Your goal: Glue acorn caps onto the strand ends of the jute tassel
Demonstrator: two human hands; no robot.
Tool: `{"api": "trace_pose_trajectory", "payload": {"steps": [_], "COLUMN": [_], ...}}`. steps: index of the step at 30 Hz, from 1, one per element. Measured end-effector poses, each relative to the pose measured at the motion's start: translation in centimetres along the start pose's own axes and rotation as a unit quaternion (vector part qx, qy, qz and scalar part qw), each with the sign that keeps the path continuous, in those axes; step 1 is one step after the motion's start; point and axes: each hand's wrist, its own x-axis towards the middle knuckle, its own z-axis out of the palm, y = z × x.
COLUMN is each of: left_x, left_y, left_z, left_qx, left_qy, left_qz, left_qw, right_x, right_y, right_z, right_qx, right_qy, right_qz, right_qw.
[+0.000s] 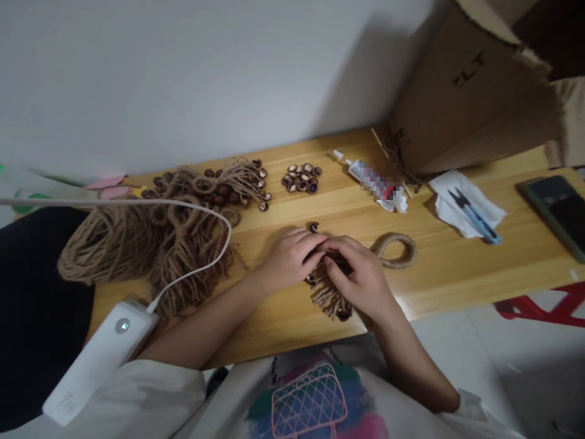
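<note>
My left hand point(292, 256) and my right hand point(361, 274) meet fingertip to fingertip over the table, both closed in a pinch. Under them lies a jute twine tassel point(329, 299), its fringe fanned toward me with dark nut shells at its edges. What sits right between the fingertips is hidden. A shell point(313, 227) shows just beyond my left fingers. Close to my right hand rests a ring wrapped in twine point(397, 250). Farther back is a small heap of halved nut shells point(301, 178).
At left lie a twine bundle point(109, 241) and more tasselled twine pieces point(183, 268). A white power bank point(100, 363) trails a cable. Toward the right are a glue tube point(372, 177), blue thread snips point(478, 219) on tissue point(450, 189), a phone point(555, 207) and a cardboard box point(475, 91).
</note>
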Motion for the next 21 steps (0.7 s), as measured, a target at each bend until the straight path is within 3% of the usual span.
{"api": "trace_pose_trajectory", "payload": {"steps": [14, 21], "left_x": [-0.10, -0.11], "left_y": [-0.11, -0.22], "left_z": [0.14, 0.15], "left_qx": [0.025, 0.043], "left_qy": [-0.011, -0.050], "left_qz": [-0.005, -0.025], "left_qw": [1.000, 0.997], "right_x": [-0.01, 0.05], "right_y": [0.11, 0.17], "right_z": [0.08, 0.12], "right_qx": [-0.004, -0.014], "right_qy": [-0.003, -0.006], "right_qz": [-0.001, -0.003], "right_qw": [1.000, 1.000]}}
